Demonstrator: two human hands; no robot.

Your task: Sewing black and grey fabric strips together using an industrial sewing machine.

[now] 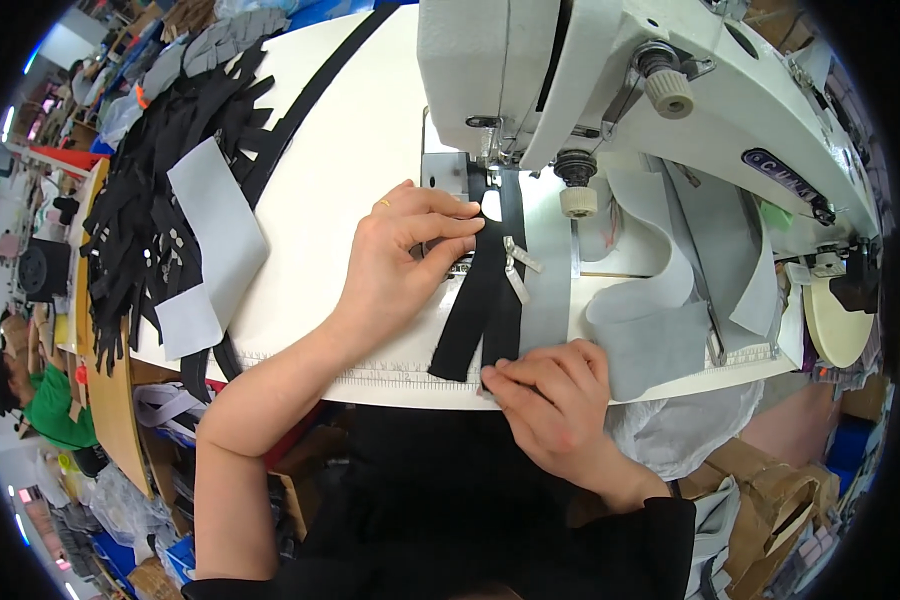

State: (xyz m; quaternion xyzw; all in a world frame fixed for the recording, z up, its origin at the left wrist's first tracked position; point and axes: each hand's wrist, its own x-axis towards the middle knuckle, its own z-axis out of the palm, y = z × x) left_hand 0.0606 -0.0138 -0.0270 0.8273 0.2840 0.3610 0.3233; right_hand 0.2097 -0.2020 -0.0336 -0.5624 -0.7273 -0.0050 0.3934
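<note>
A black zipper (pixel 467 325) runs from under the presser foot (pixel 492 178) of a white sewing machine (pixel 470 75) toward the table's near edge. Its lower end splits into two tapes, and silver zipper pulls (pixel 516 270) lie on its right side. My left hand (pixel 395 250) pinches the zipper's left edge just in front of the foot. At the near edge, my right hand (pixel 560 410) holds the end of the right tape between thumb and fingers. A grey fabric strip (pixel 548 240) lies flat to the right of the zipper.
A heap of black zippers (pixel 160 200) covers the table's left side, with a pale grey fabric piece (pixel 220 225) on top. More grey fabric (pixel 650 335) lies folded at the right. A ruler strip (pixel 390 377) follows the near edge. A person in green (pixel 60 410) sits far left.
</note>
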